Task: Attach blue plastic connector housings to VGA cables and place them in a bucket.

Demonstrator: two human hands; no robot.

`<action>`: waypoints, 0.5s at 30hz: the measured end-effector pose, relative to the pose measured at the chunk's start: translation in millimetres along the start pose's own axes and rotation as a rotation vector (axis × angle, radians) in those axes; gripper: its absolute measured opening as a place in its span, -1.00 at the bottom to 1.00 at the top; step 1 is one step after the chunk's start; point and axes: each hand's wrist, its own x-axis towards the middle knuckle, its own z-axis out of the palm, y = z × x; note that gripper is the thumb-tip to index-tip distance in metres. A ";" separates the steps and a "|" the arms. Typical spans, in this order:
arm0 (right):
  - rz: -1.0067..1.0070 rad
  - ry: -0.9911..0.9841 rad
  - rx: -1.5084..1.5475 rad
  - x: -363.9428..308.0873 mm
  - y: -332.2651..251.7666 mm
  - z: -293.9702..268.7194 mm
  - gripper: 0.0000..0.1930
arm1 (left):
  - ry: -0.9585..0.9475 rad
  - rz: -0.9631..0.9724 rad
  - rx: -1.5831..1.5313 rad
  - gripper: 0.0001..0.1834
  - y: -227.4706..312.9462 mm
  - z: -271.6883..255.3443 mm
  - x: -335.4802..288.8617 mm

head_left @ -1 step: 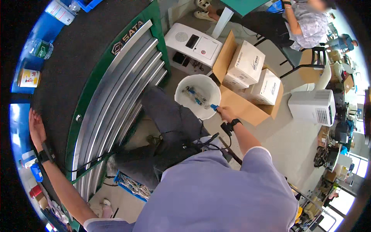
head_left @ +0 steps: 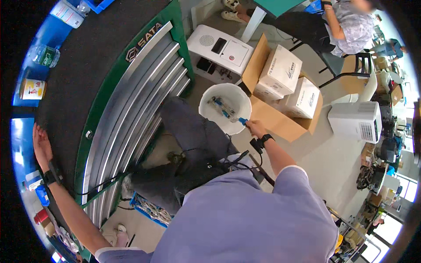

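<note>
Jar with a white-and-yellow label (head_left: pixel 33 89) sits far left, just ahead of my left hand (head_left: pixel 42 147), which is by the edge of the matte black bench top (head_left: pixel 66 105), fingers loosely stretched out. Then the green cabinet with grey metal drawers (head_left: pixel 131 105). Next, a round white plastic bucket (head_left: pixel 241 97) with blue-and-metal bits (head_left: pixel 225 113) inside, too small to ID. My right hand's (head_left: pixel 255 128) gripping a small blue-handled thing (head_left: pixel 242 120) at its near right rim, beside an open brown cardboard box (head_left: pixel 277 121).

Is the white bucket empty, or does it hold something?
Not empty: some blue and metallic items lie inside the bucket, visible through its open top.
</note>
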 end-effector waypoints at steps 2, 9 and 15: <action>-0.023 0.041 -0.099 8.3 -3.4 14.6 -0.57 | -0.002 -0.010 -0.003 -0.51 6.0 -17.9 -4.9; -0.187 0.075 -0.451 48.6 -13.0 38.2 -0.48 | -0.015 -0.029 -0.036 -0.50 4.5 -34.1 6.4; -0.090 0.043 -0.639 53.6 -33.6 31.6 -0.51 | 0.060 -0.040 0.008 -0.47 18.7 -27.3 -11.3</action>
